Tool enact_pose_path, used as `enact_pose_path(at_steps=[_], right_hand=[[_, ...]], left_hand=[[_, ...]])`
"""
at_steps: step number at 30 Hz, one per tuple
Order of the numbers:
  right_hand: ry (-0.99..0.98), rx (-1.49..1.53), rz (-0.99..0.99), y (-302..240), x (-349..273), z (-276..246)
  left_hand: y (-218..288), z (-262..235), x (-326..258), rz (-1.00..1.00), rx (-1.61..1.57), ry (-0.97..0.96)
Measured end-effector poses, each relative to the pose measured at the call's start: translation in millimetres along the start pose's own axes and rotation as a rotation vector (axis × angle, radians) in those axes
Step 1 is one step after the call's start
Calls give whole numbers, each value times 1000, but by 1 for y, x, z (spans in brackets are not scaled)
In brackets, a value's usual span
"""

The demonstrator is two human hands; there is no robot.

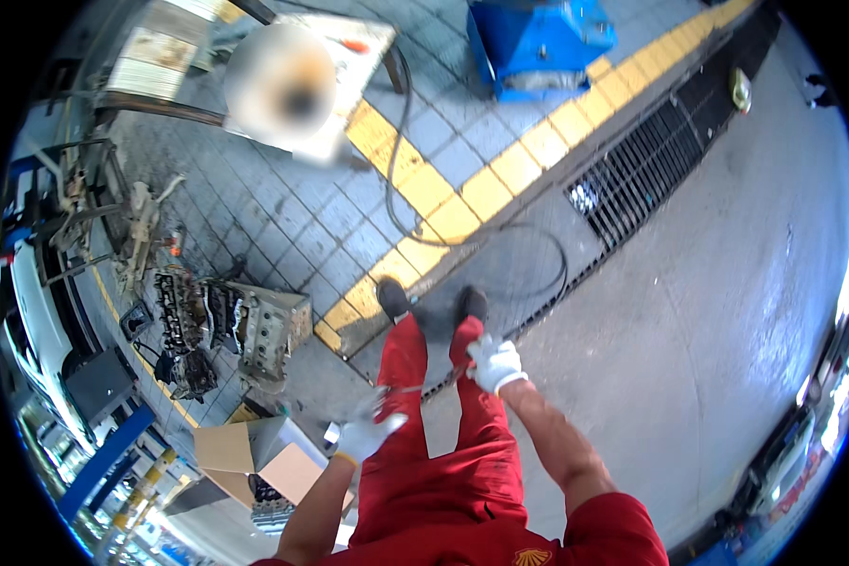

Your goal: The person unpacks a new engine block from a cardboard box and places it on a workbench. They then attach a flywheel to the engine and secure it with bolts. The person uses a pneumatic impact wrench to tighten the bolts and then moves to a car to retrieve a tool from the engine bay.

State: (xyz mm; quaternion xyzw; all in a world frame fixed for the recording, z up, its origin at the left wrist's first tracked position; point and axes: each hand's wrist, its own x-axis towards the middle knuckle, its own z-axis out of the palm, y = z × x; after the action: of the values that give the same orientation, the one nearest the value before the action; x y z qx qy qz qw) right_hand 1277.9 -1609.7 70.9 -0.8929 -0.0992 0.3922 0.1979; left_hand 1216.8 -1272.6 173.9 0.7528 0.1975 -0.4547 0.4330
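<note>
White gloves cover both my hands. My right hand (495, 365) is in front of my right thigh, its fingers closed. A thin greyish strand (407, 388) runs leftward from near its fingertips across my red trousers, too faint to name. My left hand (366, 439) is lower, beside my left thigh, slightly blurred. Its fingers look stretched out to the right, and I make out nothing gripped in them. An opened cardboard box (224, 447) stands just left of that hand, with metal engine parts (272, 514) near it.
Engine blocks and cylinder heads (269, 330) lie on the tiles at left. A work table (373, 42) stands ahead, partly blurred. A blue container (538, 47) sits further right. A black hose (391, 179) loops over the floor near a drain grate (637, 179).
</note>
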Motion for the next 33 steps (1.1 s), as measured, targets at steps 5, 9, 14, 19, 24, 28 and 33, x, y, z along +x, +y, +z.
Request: enact_pose_path(at_steps=[5, 9, 14, 19, 24, 28, 33], right_hand=[[24, 7, -247, -70, -96, -123], [11, 103, -235, -114, -149, -197], [703, 489, -341, -156, -200, -217], [161, 293, -328, -169, -214, -229], [319, 423, -538, -198, -237, -252], [501, 404, -627, -226, -265, -282], [435, 364, -613, -247, -289, -312]], left_hand=[[161, 29, -30, 489, 140, -120], [211, 28, -95, 434, -281, 84], [229, -19, -137, 497, -584, 341], [232, -57, -161, 583, -499, 665], [245, -86, -220, 602, -616, 752], [277, -94, -271, 831, -1038, 519], [300, -95, -312, 1012, -900, 390]])
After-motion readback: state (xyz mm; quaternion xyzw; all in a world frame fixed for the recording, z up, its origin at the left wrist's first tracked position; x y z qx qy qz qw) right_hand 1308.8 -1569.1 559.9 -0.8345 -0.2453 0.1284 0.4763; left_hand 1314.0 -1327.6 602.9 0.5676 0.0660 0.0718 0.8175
